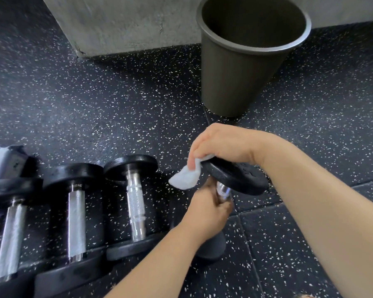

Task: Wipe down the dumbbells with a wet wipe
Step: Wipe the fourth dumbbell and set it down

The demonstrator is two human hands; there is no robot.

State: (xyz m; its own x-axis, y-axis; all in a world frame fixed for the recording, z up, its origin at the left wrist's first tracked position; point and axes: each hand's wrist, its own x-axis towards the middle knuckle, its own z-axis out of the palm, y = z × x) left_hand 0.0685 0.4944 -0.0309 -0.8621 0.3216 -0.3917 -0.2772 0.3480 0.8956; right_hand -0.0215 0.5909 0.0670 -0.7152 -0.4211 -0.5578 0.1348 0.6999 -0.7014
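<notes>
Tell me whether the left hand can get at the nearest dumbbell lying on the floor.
Probably not yet. The left hand grips the handle of the held dumbbell that the right hand rubs with the wet wipe. The lying dumbbell lies beside it, nothing between.

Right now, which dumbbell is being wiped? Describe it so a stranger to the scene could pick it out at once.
Find the dark bin on the speckled floor; the dumbbell is just in front of it, nearer the camera. Unlike the three lying dumbbells to its left, it stands tilted, left hand gripping its handle, right hand holding a white wipe on its upper plate.
</notes>
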